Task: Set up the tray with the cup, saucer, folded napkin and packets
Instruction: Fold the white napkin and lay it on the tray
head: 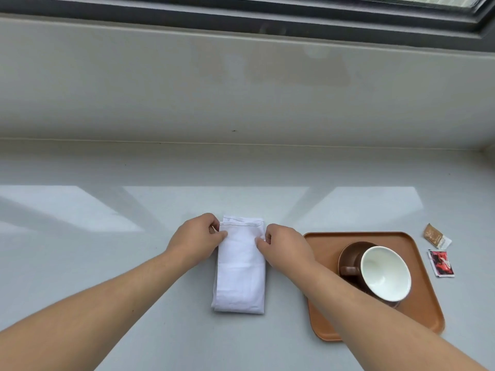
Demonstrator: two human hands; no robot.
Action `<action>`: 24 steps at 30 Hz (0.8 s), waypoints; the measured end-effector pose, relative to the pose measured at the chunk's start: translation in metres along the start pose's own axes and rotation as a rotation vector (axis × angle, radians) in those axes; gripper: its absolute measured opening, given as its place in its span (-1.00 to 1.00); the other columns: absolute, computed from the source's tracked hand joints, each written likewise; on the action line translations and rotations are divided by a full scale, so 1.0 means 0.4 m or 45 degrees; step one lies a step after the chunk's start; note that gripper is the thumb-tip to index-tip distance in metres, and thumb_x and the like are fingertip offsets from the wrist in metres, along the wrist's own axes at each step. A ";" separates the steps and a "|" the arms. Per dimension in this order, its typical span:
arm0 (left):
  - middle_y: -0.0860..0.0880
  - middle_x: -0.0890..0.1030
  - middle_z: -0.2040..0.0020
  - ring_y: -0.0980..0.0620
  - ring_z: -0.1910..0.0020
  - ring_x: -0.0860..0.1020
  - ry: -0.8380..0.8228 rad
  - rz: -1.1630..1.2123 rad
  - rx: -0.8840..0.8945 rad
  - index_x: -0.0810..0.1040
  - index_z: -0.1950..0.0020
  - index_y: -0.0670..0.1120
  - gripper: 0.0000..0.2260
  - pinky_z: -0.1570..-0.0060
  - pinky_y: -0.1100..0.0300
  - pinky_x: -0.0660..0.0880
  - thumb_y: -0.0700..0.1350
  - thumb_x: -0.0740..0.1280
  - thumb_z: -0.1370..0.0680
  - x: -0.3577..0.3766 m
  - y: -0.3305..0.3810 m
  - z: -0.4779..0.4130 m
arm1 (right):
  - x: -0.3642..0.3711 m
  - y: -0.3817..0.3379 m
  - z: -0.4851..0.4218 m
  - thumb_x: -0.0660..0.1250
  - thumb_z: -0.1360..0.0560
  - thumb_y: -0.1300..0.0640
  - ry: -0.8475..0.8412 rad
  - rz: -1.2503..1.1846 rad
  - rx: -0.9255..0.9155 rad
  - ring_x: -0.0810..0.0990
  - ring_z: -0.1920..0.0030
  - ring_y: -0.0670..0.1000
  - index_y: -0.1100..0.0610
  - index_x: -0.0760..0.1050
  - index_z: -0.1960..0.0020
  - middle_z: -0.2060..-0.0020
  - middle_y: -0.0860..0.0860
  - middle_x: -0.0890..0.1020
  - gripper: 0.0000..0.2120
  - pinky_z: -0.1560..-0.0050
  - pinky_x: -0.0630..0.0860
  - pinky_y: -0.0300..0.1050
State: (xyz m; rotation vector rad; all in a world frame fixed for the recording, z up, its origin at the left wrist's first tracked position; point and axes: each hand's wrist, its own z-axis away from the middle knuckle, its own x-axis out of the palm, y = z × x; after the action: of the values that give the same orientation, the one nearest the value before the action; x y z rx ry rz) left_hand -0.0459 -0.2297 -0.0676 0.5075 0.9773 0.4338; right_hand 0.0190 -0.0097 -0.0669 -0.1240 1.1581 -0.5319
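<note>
A white cloth napkin [239, 274] lies folded into a long strip on the grey counter. My left hand [194, 242] pinches its far left corner and my right hand [285, 249] pinches its far right corner. To the right sits an orange-brown tray [417, 295]. On it a brown saucer [348, 254] carries a brown cup [384, 273] with a white inside, its handle pointing left. My right forearm crosses the tray's near left part. A brown packet [436, 236] and a red packet [441, 263] lie on the counter just right of the tray.
The grey counter [107, 263] runs back to a low wall [241, 84] under a dark window frame [241, 14]. Bright window reflections lie across the counter's middle.
</note>
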 end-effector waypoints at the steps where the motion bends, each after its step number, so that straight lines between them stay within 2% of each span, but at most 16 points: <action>1: 0.08 0.62 0.24 0.09 0.29 0.57 0.026 -0.024 0.024 0.48 0.11 0.09 -0.87 0.35 0.15 0.40 0.04 0.41 -0.56 -0.004 -0.001 0.005 | -0.001 0.001 0.009 0.26 -0.54 -0.07 0.043 0.046 -0.036 0.46 0.34 0.01 0.02 0.33 0.24 0.37 -0.08 0.48 -0.75 0.45 0.25 -0.08; 4: 0.12 0.56 0.21 0.10 0.26 0.54 0.024 -0.272 0.248 0.41 0.06 0.12 -0.83 0.36 0.13 0.40 0.08 0.40 -0.54 -0.013 -0.013 0.036 | 0.003 0.009 0.055 0.26 -0.53 -0.03 0.137 0.199 -0.237 0.49 0.28 0.09 0.04 0.34 0.14 0.28 -0.05 0.52 -0.83 0.42 0.32 -0.04; 6: 0.17 0.52 0.09 0.07 0.17 0.54 -0.026 -0.493 0.487 0.39 -0.01 0.16 -0.80 0.29 0.12 0.42 0.15 0.37 -0.53 -0.012 -0.029 0.073 | 0.013 0.020 0.099 0.26 -0.52 -0.05 0.092 0.243 -0.475 0.51 0.18 0.10 0.03 0.37 0.06 0.17 -0.03 0.55 -0.84 0.31 0.42 0.00; 9: 0.13 0.54 -0.06 0.02 -0.02 0.53 -0.159 -0.691 0.892 0.45 -0.10 0.14 -0.66 0.17 0.11 0.46 0.31 0.29 -0.47 -0.001 -0.061 0.130 | 0.042 0.047 0.173 0.27 -0.47 -0.15 -0.075 0.374 -0.848 0.49 0.06 0.11 0.04 0.45 -0.05 0.06 0.01 0.51 -0.70 0.12 0.46 0.01; 11: 0.06 0.54 -0.10 -0.02 -0.05 0.50 -0.296 -0.858 1.059 0.50 -0.13 0.10 -0.54 0.05 0.06 0.52 0.39 0.27 -0.43 0.012 -0.082 0.161 | 0.067 0.063 0.211 0.26 -0.43 -0.20 -0.153 0.477 -0.921 0.46 0.03 0.10 0.04 0.45 -0.10 0.01 0.01 0.49 -0.62 0.04 0.47 0.01; 14: 0.03 0.48 -0.26 -0.05 -0.18 0.46 -0.403 -0.995 1.050 0.46 -0.23 0.08 -0.47 -0.14 0.00 0.49 0.39 0.26 -0.41 0.026 -0.108 0.190 | 0.095 0.069 0.235 0.24 -0.46 -0.13 -0.134 0.565 -0.896 0.47 -0.03 0.13 0.05 0.45 -0.13 -0.06 0.04 0.49 -0.65 -0.01 0.50 0.04; 18: 0.01 0.57 -0.20 -0.05 -0.03 0.57 -0.247 -1.092 1.089 0.52 -0.12 0.05 -0.58 0.03 0.08 0.58 0.25 0.37 -0.38 0.046 -0.121 0.219 | 0.105 0.050 0.237 0.26 -0.48 0.05 -0.011 0.589 -0.872 0.49 0.08 0.15 0.09 0.47 0.04 0.07 0.05 0.52 -0.88 0.12 0.50 0.06; 22: -0.03 0.50 -0.25 -0.12 -0.11 0.51 -0.248 -1.095 0.970 0.45 -0.20 0.00 -0.55 -0.08 -0.05 0.52 0.25 0.29 -0.45 0.071 -0.115 0.243 | 0.105 0.022 0.250 0.24 -0.47 0.12 0.055 0.489 -0.808 0.46 0.15 0.13 0.10 0.44 0.14 0.18 0.04 0.49 -0.94 0.17 0.49 0.06; 24: -0.02 0.52 -0.17 -0.12 -0.08 0.50 -0.211 -1.102 0.969 0.46 -0.17 -0.01 -0.57 -0.07 -0.05 0.51 0.24 0.29 -0.45 0.073 -0.107 0.260 | 0.102 0.014 0.265 0.21 -0.46 0.11 0.059 0.424 -0.795 0.44 0.15 0.12 0.10 0.43 0.14 0.18 0.03 0.49 -0.92 0.14 0.48 0.06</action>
State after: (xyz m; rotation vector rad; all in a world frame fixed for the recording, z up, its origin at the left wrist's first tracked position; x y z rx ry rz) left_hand 0.0631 -0.2696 -0.0642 0.7180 1.0823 -0.7777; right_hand 0.1278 -0.0424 -0.0596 -0.4474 1.3274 0.1349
